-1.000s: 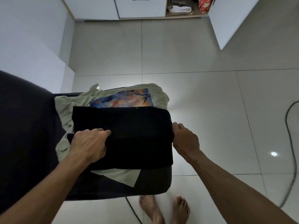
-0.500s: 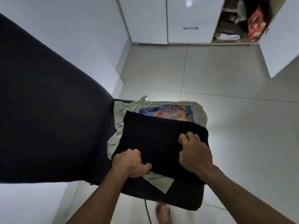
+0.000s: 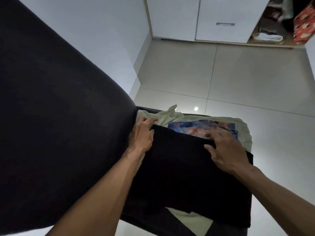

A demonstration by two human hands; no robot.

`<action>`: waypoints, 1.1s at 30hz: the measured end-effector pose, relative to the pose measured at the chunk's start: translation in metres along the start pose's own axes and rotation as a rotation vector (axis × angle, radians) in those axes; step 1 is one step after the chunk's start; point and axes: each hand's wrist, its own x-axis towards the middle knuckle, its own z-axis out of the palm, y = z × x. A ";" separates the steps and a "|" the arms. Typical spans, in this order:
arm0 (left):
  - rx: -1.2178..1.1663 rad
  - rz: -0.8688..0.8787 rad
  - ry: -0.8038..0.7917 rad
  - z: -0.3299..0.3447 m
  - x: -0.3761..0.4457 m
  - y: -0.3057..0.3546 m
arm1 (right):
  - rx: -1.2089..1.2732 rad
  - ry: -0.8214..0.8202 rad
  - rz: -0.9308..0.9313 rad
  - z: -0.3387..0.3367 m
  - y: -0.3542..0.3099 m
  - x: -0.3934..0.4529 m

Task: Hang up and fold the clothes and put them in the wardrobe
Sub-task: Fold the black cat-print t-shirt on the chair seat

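Note:
A folded black garment (image 3: 187,176) lies on top of a pale green T-shirt (image 3: 242,132) with a blue and orange print (image 3: 192,127), both on a dark seat. My left hand (image 3: 142,136) grips the black garment's far left corner, fingers curled around the edge. My right hand (image 3: 226,150) lies on its far edge to the right, thumb on the black cloth and fingers reaching over onto the print. Whether the right hand pinches the edge is unclear.
The dark backrest of the seat (image 3: 51,116) fills the left. Tiled floor (image 3: 247,79) stretches ahead to a white wardrobe (image 3: 219,17). Its open compartment (image 3: 272,31) at the top right holds folded clothes and a red patterned bag (image 3: 305,24).
Both hands slid from the near edge of the black garment to its far edge. The view tilted up and came closer, showing more of the wardrobe.

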 end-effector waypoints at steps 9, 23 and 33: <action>-0.076 -0.083 0.010 0.002 0.029 -0.019 | 0.238 -0.147 0.112 -0.006 0.014 0.021; 0.320 0.152 -0.131 0.061 -0.031 0.056 | 0.092 0.006 0.153 -0.031 0.051 -0.006; 0.309 0.124 -0.132 0.063 -0.035 0.062 | -0.043 0.072 0.017 -0.008 0.036 -0.002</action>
